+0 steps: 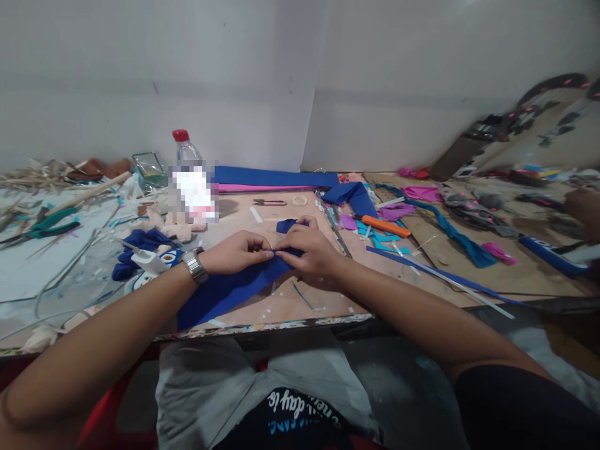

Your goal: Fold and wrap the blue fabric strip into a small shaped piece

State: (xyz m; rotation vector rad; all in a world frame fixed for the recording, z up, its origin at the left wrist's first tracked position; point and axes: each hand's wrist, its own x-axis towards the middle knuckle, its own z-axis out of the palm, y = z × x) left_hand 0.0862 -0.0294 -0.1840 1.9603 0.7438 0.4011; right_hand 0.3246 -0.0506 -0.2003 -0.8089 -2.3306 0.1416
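Where the cloth (225, 294) lies: on the near side of the table (328, 297), spread flat below the left hand (241, 251) and narrowing toward the right hand (312, 248).
Left hand: thumb and finger pinch the cloth's edge.
Right hand: fingertips pinch it just beside the left's — whether they touch is hard to tell.
Cloth's feel: likely light, soft and limp — quick to crease, hardly fragile.
Best hold: fingertips on the edge, the wide part left resting.
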